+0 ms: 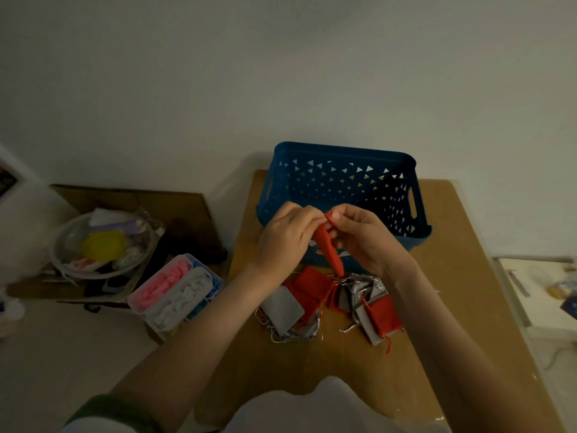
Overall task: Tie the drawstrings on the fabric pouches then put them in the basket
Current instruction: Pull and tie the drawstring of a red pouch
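A red fabric pouch (330, 252) hangs in the air in front of the blue basket (343, 182). My left hand (285, 237) and my right hand (365, 237) both pinch its gathered top, fingers curled at the drawstring. Below the hands, several red pouches (310, 287) and grey pouches (282, 304) lie in a loose pile on the small wooden table (452, 276), their thin strings trailing out. The basket stands at the table's far edge; I cannot see anything inside it from here.
To the left, a low surface carries a clear bowl (103, 245) of mixed items and a compartment box (175, 289) with pink and white contents. A white wall rises behind the basket. A pale shelf (537, 289) lies at the right.
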